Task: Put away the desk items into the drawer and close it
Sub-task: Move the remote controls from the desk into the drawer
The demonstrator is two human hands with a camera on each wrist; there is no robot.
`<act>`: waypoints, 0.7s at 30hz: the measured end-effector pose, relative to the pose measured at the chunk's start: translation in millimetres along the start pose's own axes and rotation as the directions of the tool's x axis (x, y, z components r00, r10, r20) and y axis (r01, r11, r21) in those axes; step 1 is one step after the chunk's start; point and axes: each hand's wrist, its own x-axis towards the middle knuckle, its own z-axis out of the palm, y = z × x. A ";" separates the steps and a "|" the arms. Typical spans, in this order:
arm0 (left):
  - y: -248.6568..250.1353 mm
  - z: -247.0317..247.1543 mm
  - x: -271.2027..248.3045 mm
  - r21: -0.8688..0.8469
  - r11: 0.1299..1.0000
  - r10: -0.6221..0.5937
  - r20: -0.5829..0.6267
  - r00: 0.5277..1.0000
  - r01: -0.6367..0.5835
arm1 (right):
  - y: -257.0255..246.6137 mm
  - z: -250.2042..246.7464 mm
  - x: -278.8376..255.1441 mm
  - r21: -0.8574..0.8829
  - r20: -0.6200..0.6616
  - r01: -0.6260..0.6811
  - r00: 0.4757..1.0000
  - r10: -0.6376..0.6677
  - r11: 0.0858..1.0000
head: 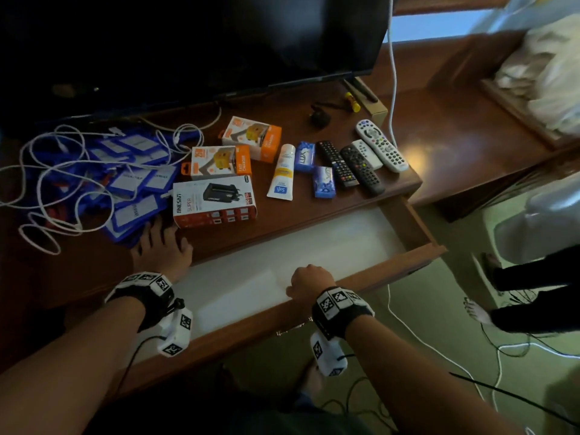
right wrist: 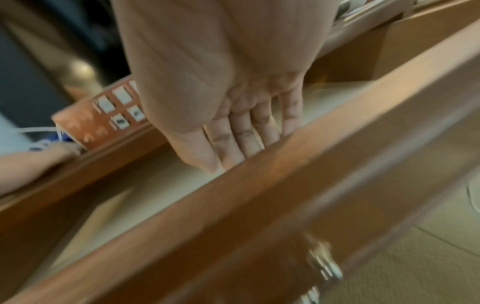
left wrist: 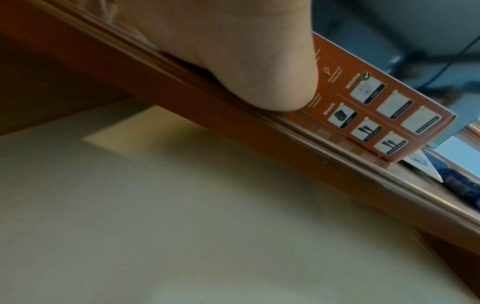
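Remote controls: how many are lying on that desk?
4, side by side at the desk's right end: a black remote, a second black remote, a small white remote, and a larger white remote farthest right. None looks hidden.

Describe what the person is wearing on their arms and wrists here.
Both forearms are bare, with no sleeves. Each wrist carries a black band ringed with white square tiles printed with black-and-white coded markers; the right band matches. Under each wrist hangs a small white camera pod, also marked, with a thin black cable trailing back along the arm. The right pod is alike. The fingers wear no gloves.
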 end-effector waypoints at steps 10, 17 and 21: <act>-4.0 7.1 -8.6 0.013 0.991 0.132 -0.167 0.977 -0.132 | 29.0 31.4 -36.9 0.000 0.359 -0.038 0.933 0.035 0.999; -7.1 11.7 -10.3 -0.031 0.987 0.145 -0.225 0.964 -0.155 | 34.9 29.7 -45.3 0.058 0.474 -0.143 0.875 0.099 0.988; -9.9 13.8 -12.4 -0.082 0.986 0.118 -0.248 0.962 -0.142 | 33.6 37.5 -44.3 0.123 0.426 -0.188 0.897 0.120 0.974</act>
